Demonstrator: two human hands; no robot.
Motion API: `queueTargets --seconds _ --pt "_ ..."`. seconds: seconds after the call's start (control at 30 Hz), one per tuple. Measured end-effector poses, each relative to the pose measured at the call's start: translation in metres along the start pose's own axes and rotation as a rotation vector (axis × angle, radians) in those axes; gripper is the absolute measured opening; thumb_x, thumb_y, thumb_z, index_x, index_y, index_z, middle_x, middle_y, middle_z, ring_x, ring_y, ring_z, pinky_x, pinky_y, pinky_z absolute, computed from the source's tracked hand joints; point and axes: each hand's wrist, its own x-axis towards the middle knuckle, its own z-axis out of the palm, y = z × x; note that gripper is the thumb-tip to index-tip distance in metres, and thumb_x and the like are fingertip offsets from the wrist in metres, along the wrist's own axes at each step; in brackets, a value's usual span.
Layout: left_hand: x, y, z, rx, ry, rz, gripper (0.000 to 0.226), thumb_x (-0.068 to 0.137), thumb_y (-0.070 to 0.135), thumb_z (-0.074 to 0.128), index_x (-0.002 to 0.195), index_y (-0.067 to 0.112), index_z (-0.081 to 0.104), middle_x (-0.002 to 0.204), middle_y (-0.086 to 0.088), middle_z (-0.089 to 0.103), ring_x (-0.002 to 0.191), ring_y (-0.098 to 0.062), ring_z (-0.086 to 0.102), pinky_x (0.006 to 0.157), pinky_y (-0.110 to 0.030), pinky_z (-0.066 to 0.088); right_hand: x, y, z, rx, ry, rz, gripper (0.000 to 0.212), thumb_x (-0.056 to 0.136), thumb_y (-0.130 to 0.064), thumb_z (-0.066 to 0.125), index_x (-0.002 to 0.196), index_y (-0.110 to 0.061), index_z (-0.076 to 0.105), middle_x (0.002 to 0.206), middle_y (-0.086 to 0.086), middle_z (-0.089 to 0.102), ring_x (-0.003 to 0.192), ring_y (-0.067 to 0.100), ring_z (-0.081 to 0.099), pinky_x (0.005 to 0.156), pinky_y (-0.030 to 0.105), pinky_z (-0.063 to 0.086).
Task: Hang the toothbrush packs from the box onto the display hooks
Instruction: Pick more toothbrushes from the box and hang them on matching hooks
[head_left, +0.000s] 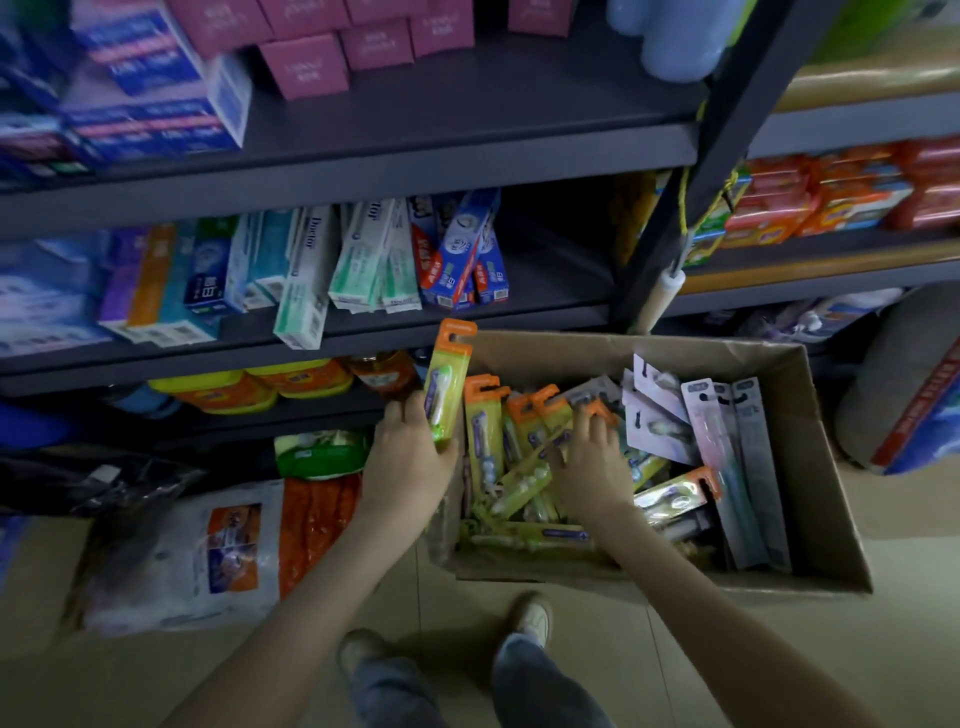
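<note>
Left hand (410, 460) grips green toothbrush pack (450, 371); right hand (592, 467) pinches orange-tabbed pack (602, 409) inside pack-filled cardboard box (818, 467).

Pink boxes (304, 65) sit on the upper dark shelf (467, 150); toothpaste cartons (363, 254) lean in a row below (several tilted); yellow-lidded tubs (218, 392) stand lower still; a white bag (208, 556) lies on the tiled floor (909, 613); orange packs (831, 197) fill the right-hand shelving.

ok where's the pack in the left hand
In the head view, the orange-topped pack stands upright in the left hand, at the left edge of the cardboard box.
</note>
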Motion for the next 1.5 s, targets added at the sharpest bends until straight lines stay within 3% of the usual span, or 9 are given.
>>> queueTargets --seconds 0.17,0.37,0.5,0.63,0.77,0.97,1.07,1.2,1.5 --pt "-0.001 -0.012 0.004 0.026 0.006 -0.010 0.067 0.093 0.039 0.057 0.146 0.011 0.027 0.133 -0.010 0.040 0.122 -0.027 0.045 0.092 -0.034 0.045 0.014 -0.030 0.021 0.115 -0.038 0.383 0.088 0.094 -0.054 0.043 0.151 -0.018 -0.014 0.152 0.019 0.016 0.117 0.040 0.048 0.080 0.039 0.047" --pt "-0.004 -0.027 -0.005 0.047 0.017 0.021 0.066 0.094 0.035 0.057 0.147 0.013 0.025 0.132 -0.008 0.040 0.122 -0.025 0.045 0.091 -0.032 0.045 0.009 -0.056 0.027 0.297 0.111 0.409 0.097 0.088 -0.005 0.051 0.148 -0.025 -0.022 0.158 0.008 -0.003 0.121 0.044 0.041 0.070 0.040 0.049" --pt "-0.010 -0.041 -0.018 0.018 0.057 0.079 0.065 0.093 0.034 0.058 0.147 0.014 0.026 0.135 -0.007 0.040 0.124 -0.024 0.044 0.093 -0.031 0.044 -0.008 -0.075 0.007 0.537 0.342 0.229 0.094 0.087 0.005 0.051 0.151 -0.022 -0.013 0.158 0.010 0.008 0.139 0.036 0.019 0.091 0.038 0.037" --pt "-0.017 -0.058 -0.053 -0.020 0.132 0.159 0.067 0.093 0.036 0.058 0.147 0.014 0.026 0.139 -0.006 0.039 0.125 -0.023 0.044 0.094 -0.031 0.045 -0.034 -0.113 -0.028 0.595 0.543 -0.023 0.087 0.091 -0.001 0.055 0.150 -0.023 -0.004 0.146 0.009 0.034 0.125 0.018 0.028 0.090 0.017 0.024" --pt "-0.027 -0.087 -0.114 -0.127 0.256 0.259 0.068 0.092 0.036 0.060 0.148 0.015 0.028 0.133 -0.005 0.042 0.119 -0.023 0.049 0.087 -0.032 0.050 -0.059 -0.178 -0.070 0.592 0.728 -0.275 0.083 0.088 -0.009 0.066 0.150 -0.016 0.010 0.128 0.004 0.045 0.111 0.018 0.039 0.091 0.020 0.030" --pt "-0.050 -0.164 -0.238 -0.249 0.539 0.324 0.065 0.090 0.035 0.063 0.145 0.019 0.033 0.125 -0.001 0.045 0.114 -0.019 0.049 0.079 -0.027 0.043 -0.088 -0.319 -0.139 0.656 0.780 -0.585 0.067 0.079 -0.015 0.074 0.136 -0.006 0.040 0.123 0.001 0.047 0.113 0.017 0.043 0.095 0.020 0.034" --pt "-0.059 -0.204 -0.309 -0.314 0.725 0.315 0.066 0.088 0.028 0.067 0.144 0.015 0.036 0.126 -0.004 0.047 0.117 -0.020 0.048 0.086 -0.023 0.037 -0.095 -0.394 -0.182 0.665 0.683 -0.682 0.067 0.082 -0.018 0.074 0.138 -0.010 0.041 0.128 -0.004 0.047 0.118 0.015 0.047 0.098 0.024 0.038" --pt "-0.071 -0.251 -0.401 -0.340 0.929 0.281 0.065 0.090 0.030 0.065 0.146 0.016 0.034 0.131 -0.004 0.047 0.120 -0.022 0.048 0.089 -0.024 0.036 -0.105 -0.484 -0.241 0.519 0.696 -0.874 0.069 0.084 -0.021 0.072 0.144 -0.015 0.037 0.127 -0.004 0.052 0.113 0.009 0.048 0.086 0.011 0.032" --pt "-0.069 -0.330 -0.514 -0.399 1.224 0.168 0.063 0.088 0.035 0.066 0.142 0.017 0.039 0.127 0.001 0.051 0.116 -0.019 0.048 0.090 -0.034 0.045 -0.078 -0.635 -0.311 0.204 0.745 -1.042 0.067 0.089 -0.029 0.063 0.147 -0.022 0.030 0.127 0.004 0.049 0.115 0.025 0.049 0.084 0.036 0.045"
